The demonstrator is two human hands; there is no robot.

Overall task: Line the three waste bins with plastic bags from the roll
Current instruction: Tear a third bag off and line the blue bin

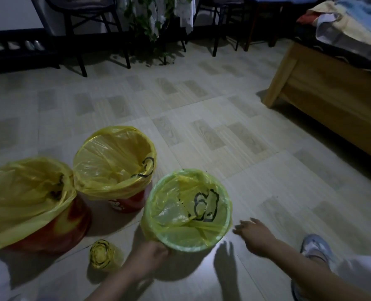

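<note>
The left hand (153, 254) grips the near rim of the green bin (187, 210), which stands bagged on the floor beside two red bins (123, 204). The right hand (253, 233) hovers just right of it, fingers spread, holding nothing. The bag roll (103, 254) lies nearby.

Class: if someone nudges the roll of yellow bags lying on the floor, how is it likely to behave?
The roll of bags looks cylindrical and lies on its side on smooth tile, so it would probably roll. It seems thin film, likely light and squashy.

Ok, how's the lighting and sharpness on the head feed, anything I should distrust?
Head view: dim room, light pooled near the green bin with yellow plastic liner; the right hand is motion-blurred and casts a hard shadow on the tiled floor; wide-angle bending at the edges; far chairs are dark.
</note>
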